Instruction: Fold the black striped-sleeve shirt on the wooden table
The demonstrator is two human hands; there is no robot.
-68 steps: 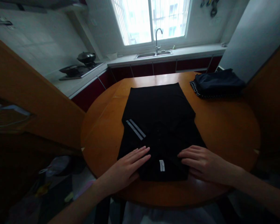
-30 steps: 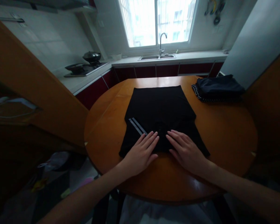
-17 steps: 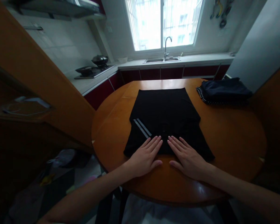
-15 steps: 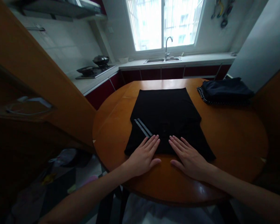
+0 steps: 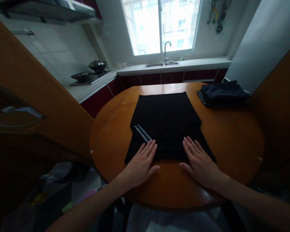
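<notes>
A black garment (image 5: 163, 112) lies spread on the round wooden table (image 5: 234, 141), its near part folded over. Two pale stripes (image 5: 143, 134) run slantwise on its left side. My left hand (image 5: 141, 164) rests flat on the near left part, fingertips by the lower end of the stripes. Flat on the near right part lies my right hand (image 5: 199, 161), fingers stretched out and thumb apart. Neither hand grips the cloth. Both palms reach over the garment's near edge.
Folded dark clothes (image 5: 223, 93) are stacked at the table's far right. Behind the table run a counter with a sink (image 5: 161, 64) and a stove with a lidded pan (image 5: 97, 65). A wooden panel (image 5: 62, 93) stands at the left and a fridge-like pale surface (image 5: 263, 48) at the right.
My hands have moved farther apart across the garment, the right one shifting to the right. The whole view has shifted slightly. The garment lies much as before.
</notes>
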